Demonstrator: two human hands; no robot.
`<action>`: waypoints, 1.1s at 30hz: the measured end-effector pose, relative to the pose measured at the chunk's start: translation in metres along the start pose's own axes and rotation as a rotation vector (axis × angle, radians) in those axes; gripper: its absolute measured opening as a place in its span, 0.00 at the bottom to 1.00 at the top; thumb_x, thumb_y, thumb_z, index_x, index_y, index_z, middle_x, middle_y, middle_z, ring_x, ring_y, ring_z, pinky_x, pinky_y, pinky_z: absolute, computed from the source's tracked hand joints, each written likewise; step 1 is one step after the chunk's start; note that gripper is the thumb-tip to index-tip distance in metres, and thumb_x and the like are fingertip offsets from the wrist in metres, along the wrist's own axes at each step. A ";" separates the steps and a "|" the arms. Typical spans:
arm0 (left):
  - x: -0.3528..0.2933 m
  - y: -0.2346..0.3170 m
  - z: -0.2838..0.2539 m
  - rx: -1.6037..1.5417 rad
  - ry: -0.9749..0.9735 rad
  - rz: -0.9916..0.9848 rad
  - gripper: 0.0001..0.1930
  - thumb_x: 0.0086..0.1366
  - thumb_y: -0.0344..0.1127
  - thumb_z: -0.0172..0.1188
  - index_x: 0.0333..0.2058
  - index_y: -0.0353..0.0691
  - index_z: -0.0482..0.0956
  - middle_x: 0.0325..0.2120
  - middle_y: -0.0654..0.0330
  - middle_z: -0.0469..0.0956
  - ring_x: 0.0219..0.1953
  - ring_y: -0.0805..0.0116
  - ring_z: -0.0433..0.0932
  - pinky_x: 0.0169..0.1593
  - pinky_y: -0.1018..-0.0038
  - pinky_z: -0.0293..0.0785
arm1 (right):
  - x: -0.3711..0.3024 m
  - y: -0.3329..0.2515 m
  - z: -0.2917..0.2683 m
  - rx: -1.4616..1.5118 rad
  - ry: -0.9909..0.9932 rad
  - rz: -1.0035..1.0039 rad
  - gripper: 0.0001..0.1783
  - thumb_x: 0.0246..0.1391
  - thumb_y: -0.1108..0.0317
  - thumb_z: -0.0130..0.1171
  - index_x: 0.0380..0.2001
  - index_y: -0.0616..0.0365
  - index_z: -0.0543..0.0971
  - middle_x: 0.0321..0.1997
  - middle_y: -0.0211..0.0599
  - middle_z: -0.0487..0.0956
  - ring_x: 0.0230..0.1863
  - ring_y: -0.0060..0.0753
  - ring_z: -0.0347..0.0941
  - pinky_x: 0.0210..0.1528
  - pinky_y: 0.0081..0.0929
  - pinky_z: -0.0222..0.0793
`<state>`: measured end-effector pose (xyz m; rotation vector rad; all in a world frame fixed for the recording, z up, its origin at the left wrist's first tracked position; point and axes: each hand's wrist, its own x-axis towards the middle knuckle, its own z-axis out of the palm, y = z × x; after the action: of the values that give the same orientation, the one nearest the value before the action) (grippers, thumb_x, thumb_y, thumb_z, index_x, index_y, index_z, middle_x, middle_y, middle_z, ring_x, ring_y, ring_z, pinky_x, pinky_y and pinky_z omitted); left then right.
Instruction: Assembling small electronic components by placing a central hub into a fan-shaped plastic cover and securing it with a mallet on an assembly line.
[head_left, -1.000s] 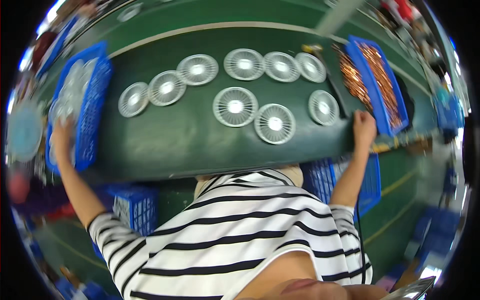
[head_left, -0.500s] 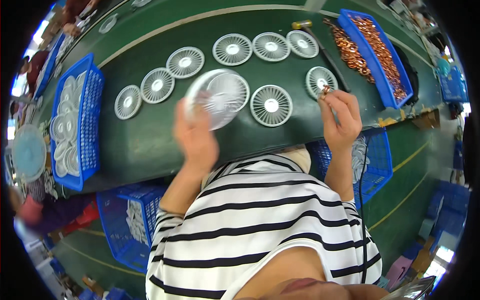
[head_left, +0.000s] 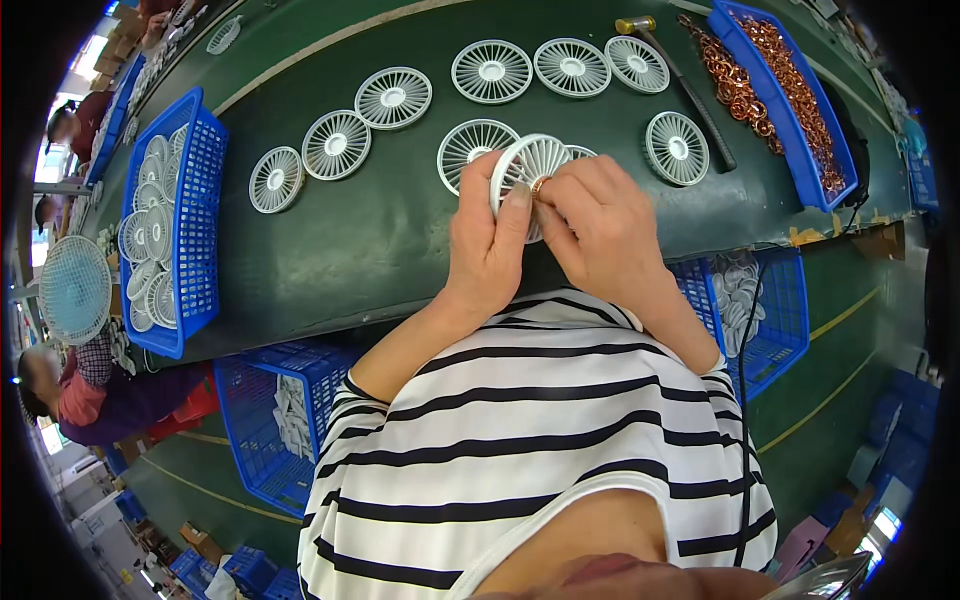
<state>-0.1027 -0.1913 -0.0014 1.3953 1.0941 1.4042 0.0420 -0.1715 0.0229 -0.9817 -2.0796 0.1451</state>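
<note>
A white spoked plastic wheel is tilted up off the table, its rim gripped by my left hand. The fingertips of my right hand pinch a small copper ring against the middle of that wheel. Just behind the held one, another spoked wheel lies flat, partly covered. A further wheel is mostly hidden by my hands, with only a bit of rim showing. To the right of my right hand lies a separate wheel.
Several wheels form a curved row across the green table. A hammer lies at the right, beside loose copper rings and a blue tray of them. At left stands a blue basket of wheels. Baskets sit below the edge.
My hands have come together: the left moved right with its wheel, the right moved left with the copper ring, which now meets the wheel's middle. The whole view has shifted slightly.
</note>
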 end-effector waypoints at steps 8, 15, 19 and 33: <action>0.007 0.004 -0.008 -0.085 -0.121 -0.104 0.17 0.68 0.32 0.46 0.54 0.34 0.62 0.43 0.59 0.72 0.43 0.74 0.71 0.48 0.77 0.67 | -0.008 0.000 -0.002 -0.079 0.114 0.049 0.13 0.42 0.66 0.66 0.34 0.53 0.78 0.42 0.29 0.78 0.50 0.38 0.70 0.60 0.46 0.53; -0.003 0.024 -0.019 -0.346 -0.307 -0.355 0.22 0.65 0.32 0.55 0.55 0.34 0.62 0.42 0.60 0.72 0.41 0.77 0.73 0.45 0.80 0.70 | -0.010 0.005 -0.027 0.073 -0.039 -0.119 0.16 0.40 0.57 0.67 0.33 0.50 0.84 0.48 0.26 0.80 0.61 0.45 0.65 0.66 0.47 0.49; -0.002 0.017 -0.018 -0.404 -0.315 -0.416 0.23 0.64 0.33 0.58 0.54 0.34 0.62 0.41 0.60 0.75 0.41 0.76 0.75 0.43 0.80 0.72 | -0.023 0.010 -0.017 0.149 0.005 -0.075 0.16 0.40 0.56 0.68 0.32 0.51 0.83 0.46 0.27 0.81 0.60 0.40 0.68 0.64 0.47 0.52; -0.018 0.011 -0.025 -0.490 -0.556 -0.577 0.29 0.62 0.32 0.60 0.59 0.35 0.57 0.48 0.57 0.71 0.52 0.71 0.70 0.55 0.73 0.68 | -0.027 0.018 -0.037 0.420 -0.220 -0.219 0.14 0.45 0.60 0.66 0.37 0.49 0.83 0.49 0.25 0.79 0.60 0.34 0.68 0.64 0.48 0.52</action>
<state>-0.1270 -0.2114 0.0049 0.9189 0.6441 0.7260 0.0888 -0.1862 0.0234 -0.4982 -2.2136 0.5715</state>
